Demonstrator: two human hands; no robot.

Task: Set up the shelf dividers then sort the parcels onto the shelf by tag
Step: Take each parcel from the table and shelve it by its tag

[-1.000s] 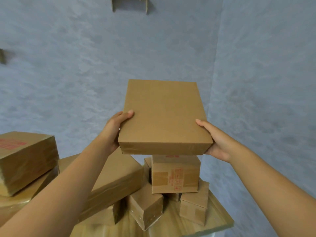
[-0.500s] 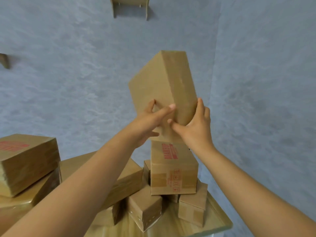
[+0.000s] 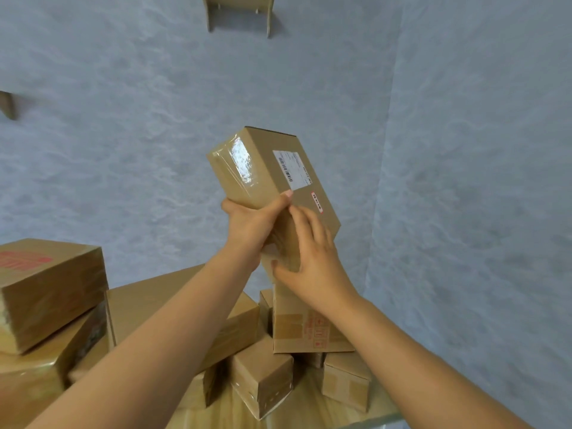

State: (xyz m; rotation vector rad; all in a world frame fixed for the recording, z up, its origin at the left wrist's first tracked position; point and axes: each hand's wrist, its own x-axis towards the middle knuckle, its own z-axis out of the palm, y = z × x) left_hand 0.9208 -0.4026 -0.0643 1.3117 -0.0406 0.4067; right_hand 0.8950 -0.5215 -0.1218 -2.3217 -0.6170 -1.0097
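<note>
Far left stack: a taped brown cardboard box with red print on top (image 3: pixel 46 289) sits tilted on a larger brown box (image 3: pixel 40 382) at the left edge of your view.
Long parcel: a wide flat brown cardboard carton (image 3: pixel 173 314) leans behind your left forearm, partly hidden by it.
Left hand: your left hand (image 3: pixel 252 226) grips the raised parcel from below and from the left, thumb curled up over its near edge.
Held parcel: the brown cardboard parcel wrapped in glossy clear tape (image 3: pixel 266 178) is up in the air, tilted, above the pile; it carries a white shipping label (image 3: pixel 292 170) and a small red-and-white tag (image 3: pixel 317 202) whose text is too blurred to read.
Right hand: your right hand (image 3: pixel 309 261) lies on the parcel's lower end, fingers spread and lightly bent against its face, thumb on the bottom edge.
Pile below: an upright brown box with red handling marks (image 3: pixel 306 329) stands under your hands, with smaller taped boxes (image 3: pixel 263 382) around it.
Counter: the pale wooden counter (image 3: pixel 309 413) carries the pile.
Wall: a cardboard bracket (image 3: pixel 240 10) hangs on the grey-blue wall up top.
</note>
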